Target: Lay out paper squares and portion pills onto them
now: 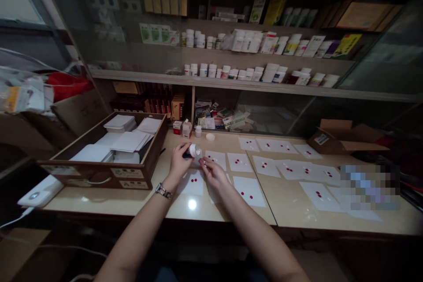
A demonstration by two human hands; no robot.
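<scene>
My left hand (pixel 179 161) grips a white plastic bottle (pixel 194 150), which lies tilted on its side above the counter. My right hand (pixel 211 172) is close to the bottle's end, with its fingertips drawn together, and anything small between them is too hard to make out. Under and around my hands lie several white paper sheets (pixel 249 191) on the cream counter (pixel 191 205), each with small red dots or tablets. A white bottle cap (pixel 210 137) rests on the counter beyond my hands, near a small white bottle (pixel 198 131).
A wooden drawer (pixel 109 176) holding stacks of white paper stands on the counter's left. Shelves of medicine bottles and boxes (pixel 251 72) rise behind. An open cardboard box (pixel 343 136) sits at the far right. More dotted sheets (pixel 291 169) cover the right counter.
</scene>
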